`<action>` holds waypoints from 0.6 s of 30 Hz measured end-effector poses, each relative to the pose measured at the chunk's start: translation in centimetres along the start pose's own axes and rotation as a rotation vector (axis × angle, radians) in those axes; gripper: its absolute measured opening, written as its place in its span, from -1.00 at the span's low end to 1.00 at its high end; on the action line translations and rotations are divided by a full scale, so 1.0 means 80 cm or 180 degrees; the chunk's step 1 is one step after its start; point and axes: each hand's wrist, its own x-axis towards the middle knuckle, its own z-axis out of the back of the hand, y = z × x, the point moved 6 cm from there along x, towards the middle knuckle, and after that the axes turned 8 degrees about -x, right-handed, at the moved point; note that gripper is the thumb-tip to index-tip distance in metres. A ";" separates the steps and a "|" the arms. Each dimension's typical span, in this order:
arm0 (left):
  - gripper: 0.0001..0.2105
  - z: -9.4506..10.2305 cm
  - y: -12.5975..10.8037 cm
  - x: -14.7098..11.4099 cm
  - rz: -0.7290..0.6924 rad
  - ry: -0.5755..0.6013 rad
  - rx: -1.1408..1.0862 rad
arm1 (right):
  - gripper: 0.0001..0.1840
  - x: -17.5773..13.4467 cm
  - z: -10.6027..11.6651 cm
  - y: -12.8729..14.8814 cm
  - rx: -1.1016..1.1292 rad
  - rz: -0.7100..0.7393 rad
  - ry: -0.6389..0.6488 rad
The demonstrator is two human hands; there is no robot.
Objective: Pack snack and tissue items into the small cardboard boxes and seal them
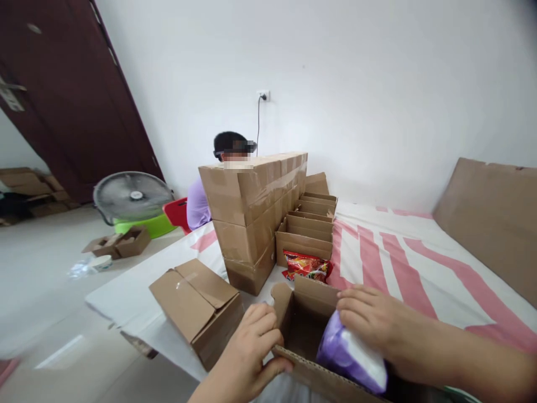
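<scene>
An open cardboard box (pixel 321 375) lies right in front of me at the table's near side. My left hand (pixel 254 344) grips its near left edge, thumb on the outer face and fingers bent over the rim. Inside the box, a purple-and-white soft plastic package (pixel 350 352) leans at a tilt. My right hand (pixel 373 322) is closed over the upper part of that package. Just beyond the box is a red snack packet (pixel 308 266). To the left sits a cardboard box with its flaps folded down (pixel 197 299).
Stacked taped cartons (pixel 255 218) form a wall across the table, and a person in a purple top (pixel 197 204) sits behind it. Open boxes (pixel 304 235) line its right side. A large cardboard sheet (pixel 490 224) stands at right; a fan (pixel 134 198) is on the floor.
</scene>
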 end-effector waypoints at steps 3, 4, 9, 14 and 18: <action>-0.77 0.009 0.005 0.004 0.0074 -0.0044 0.0170 | -0.61 -0.032 0.030 -0.022 0.0275 -0.0398 -0.0529; -0.79 0.011 0.006 0.008 0.0046 -0.0060 0.0252 | -0.62 -0.043 0.035 -0.030 0.0344 -0.0584 -0.0713; -0.75 0.019 0.027 0.027 0.0071 -0.0106 0.0875 | -0.48 -0.092 0.019 -0.083 0.0762 -0.1697 -0.1164; -0.62 0.049 0.042 0.052 0.0182 -0.0123 0.0780 | -0.32 -0.111 -0.023 -0.146 0.1470 -0.2179 -0.1835; -0.41 0.056 0.054 0.119 0.0744 -0.0126 -0.0408 | -0.51 -0.072 -0.021 -0.167 0.1582 -0.1894 -0.2199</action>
